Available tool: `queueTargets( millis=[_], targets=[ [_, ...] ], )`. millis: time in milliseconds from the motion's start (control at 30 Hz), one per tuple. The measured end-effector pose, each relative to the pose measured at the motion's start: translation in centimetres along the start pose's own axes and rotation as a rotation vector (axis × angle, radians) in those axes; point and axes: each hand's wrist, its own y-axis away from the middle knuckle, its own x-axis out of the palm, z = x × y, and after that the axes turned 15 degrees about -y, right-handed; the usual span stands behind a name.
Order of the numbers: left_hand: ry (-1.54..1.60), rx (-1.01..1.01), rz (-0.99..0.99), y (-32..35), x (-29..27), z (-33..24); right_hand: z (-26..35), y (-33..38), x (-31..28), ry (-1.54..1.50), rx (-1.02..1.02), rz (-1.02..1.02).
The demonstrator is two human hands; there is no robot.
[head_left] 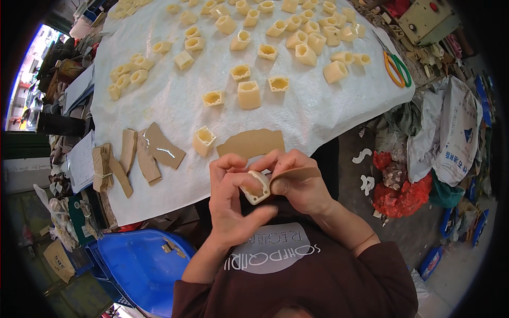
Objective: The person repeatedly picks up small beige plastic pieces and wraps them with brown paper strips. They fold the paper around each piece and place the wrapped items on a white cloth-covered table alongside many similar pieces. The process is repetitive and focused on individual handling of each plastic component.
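My left hand [229, 199] is closed around a cream hollow block [256, 195], which has a thick rim and small holes in it. Its thumb and fingers grip the block from the left. Pinched in my right hand [307, 192] is a piece of tan sandpaper [300, 173], held against the right side of the same block. Just beyond my hands, a larger tan sheet [253, 142] lies on the white cloth [175, 114]. Left of that sheet stands another cream hollow block [204, 141]. Torn tan strips [147, 156] are spread further left.
Many similar cream blocks [249, 95] cover the far part of the cloth. Scissors [396, 69] with orange and green handles lie at its right edge. A blue plastic tub [140, 265] stands at lower left. Red and white bags [405, 196] sit on the floor at right.
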Motion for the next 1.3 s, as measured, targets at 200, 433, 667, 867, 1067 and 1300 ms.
queueTargets(
  millis=[200,433,667,867,1067,1300],
  targets=[
    [0.045,0.063,-0.009,-0.1,-0.5,0.6,0.2,-0.3,0.0,0.027,-0.087,-0.033],
    [0.089,0.087,0.139,-0.4,-1.4,0.8,0.8,-0.1,-0.5,0.011,0.079,-0.045],
    [0.057,0.049,-0.127,-0.1,1.9,-0.6,-0.3,-0.7,-0.9,0.159,-0.220,-0.041],
    [0.091,-0.144,-0.112,0.2,1.5,0.3,-0.8,-0.8,-0.1,0.152,-0.366,-0.022],
    [0.076,-0.117,0.047,0.1,-0.5,0.4,0.0,-0.3,-1.0,0.139,-0.270,0.051],
    [0.122,-0.023,0.122,-0.2,-0.8,0.8,1.0,-0.4,0.1,0.053,-0.108,0.054]
  ],
)
